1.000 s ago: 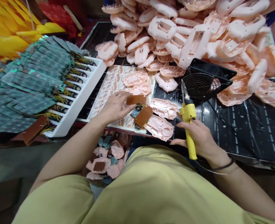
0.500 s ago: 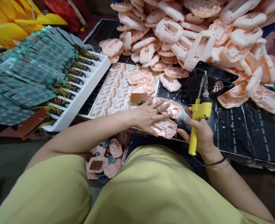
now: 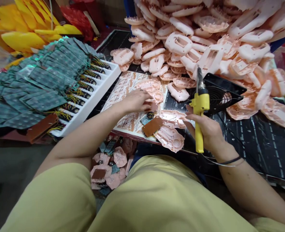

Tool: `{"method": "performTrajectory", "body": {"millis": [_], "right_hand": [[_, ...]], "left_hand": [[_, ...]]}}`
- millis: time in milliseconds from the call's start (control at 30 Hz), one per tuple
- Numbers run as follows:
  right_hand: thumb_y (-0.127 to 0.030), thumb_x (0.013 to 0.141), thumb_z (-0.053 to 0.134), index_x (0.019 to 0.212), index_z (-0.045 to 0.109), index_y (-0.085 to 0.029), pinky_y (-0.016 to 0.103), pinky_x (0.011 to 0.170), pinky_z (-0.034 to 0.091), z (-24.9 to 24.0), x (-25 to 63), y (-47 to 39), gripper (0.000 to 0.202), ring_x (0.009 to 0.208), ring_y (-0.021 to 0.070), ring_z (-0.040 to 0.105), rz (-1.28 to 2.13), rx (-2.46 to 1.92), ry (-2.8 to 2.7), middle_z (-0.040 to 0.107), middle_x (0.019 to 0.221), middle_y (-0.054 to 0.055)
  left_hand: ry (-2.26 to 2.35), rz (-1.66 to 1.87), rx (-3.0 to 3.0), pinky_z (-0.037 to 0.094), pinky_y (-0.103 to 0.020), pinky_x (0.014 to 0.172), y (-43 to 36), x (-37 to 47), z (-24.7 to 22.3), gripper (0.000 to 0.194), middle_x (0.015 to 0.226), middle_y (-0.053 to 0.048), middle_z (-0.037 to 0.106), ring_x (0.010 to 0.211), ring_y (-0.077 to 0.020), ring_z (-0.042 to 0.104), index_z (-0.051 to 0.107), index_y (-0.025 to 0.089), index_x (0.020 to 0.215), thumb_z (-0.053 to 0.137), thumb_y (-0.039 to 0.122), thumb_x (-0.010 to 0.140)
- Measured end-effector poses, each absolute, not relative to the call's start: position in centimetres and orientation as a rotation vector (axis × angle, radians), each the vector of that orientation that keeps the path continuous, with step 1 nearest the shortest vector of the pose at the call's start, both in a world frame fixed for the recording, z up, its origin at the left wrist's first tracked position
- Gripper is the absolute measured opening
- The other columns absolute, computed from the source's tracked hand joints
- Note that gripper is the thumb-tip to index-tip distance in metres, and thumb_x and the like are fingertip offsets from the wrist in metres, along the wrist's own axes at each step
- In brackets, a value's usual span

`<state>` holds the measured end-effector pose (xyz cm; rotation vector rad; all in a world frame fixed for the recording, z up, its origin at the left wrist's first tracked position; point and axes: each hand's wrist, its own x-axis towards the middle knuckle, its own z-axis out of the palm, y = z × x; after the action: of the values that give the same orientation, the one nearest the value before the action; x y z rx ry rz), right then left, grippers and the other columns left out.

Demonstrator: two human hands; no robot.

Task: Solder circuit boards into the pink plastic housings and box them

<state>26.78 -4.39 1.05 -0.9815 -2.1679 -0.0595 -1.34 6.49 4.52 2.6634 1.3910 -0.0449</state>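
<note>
Where shells (image 3: 210, 58) pile, black tabletop (image 3: 260, 145) (scuffed), fan (image 3: 216, 96)

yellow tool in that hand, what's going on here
The person's right hand holds the yellow tool, metal tip pointing away. The left hand is over a partly hidden brown board; whether it grips it isn't clear. Two open pink shells lie close by, with another brown board at the nearer one's end. A pile of shells stands behind, and green boards lie along a white tray.

Yellow soldering gun (image 3: 200, 103), tip up, brown board (image 3: 152, 126) beside pink shells (image 3: 170, 138)
</note>
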Motion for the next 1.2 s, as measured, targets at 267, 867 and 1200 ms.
{"method": "performTrajectory", "body": {"millis": [267, 867, 1200], "right_hand": [[-0.018, 0.090, 0.050, 0.111, 0.057, -0.016, 0.038, 0.090, 0.048, 0.5, 22.5, 5.3, 0.023, 0.092, 0.0226, 0.064, 0.168, -0.948, -2.540, 0.068, 0.095, 0.010], [-0.031, 0.090, 0.059, 0.109, 0.057, -0.022, 0.028, 0.070, 0.051, 1.4, 22.7, 3.0, 0.021, 0.087, 0.0200, 0.067, 0.203, -0.991, -2.342, 0.068, 0.101, 0.008], [-0.040, 0.080, 0.073, 0.098, 0.047, -0.025, 0.025, 0.070, 0.057, 3.5, 17.4, -1.3, 0.035, 0.077, 0.0143, 0.069, 0.445, -0.958, -1.625, 0.068, 0.090, 0.001]], "left_hand": [[1.495, 0.212, 2.382, 0.046, -0.033, 0.075, 4.9, -3.2, 5.0, 0.020, 0.086, -0.007, 0.070, 0.080, -0.0231, 0.063, 0.067, 0.017, 0.090, 0.066, 0.034, 0.080], [1.137, 1.051, 1.242, 0.054, -0.025, 0.063, 2.5, -5.2, 6.0, 0.049, 0.076, -0.001, 0.069, 0.069, -0.0159, 0.067, 0.061, 0.017, 0.093, 0.087, 0.039, 0.059], [0.861, 1.199, 0.645, 0.055, -0.025, 0.074, 0.8, 0.3, 4.3, 0.055, 0.085, 0.002, 0.071, 0.077, -0.0125, 0.068, 0.059, 0.019, 0.092, 0.094, 0.026, 0.050]]}}
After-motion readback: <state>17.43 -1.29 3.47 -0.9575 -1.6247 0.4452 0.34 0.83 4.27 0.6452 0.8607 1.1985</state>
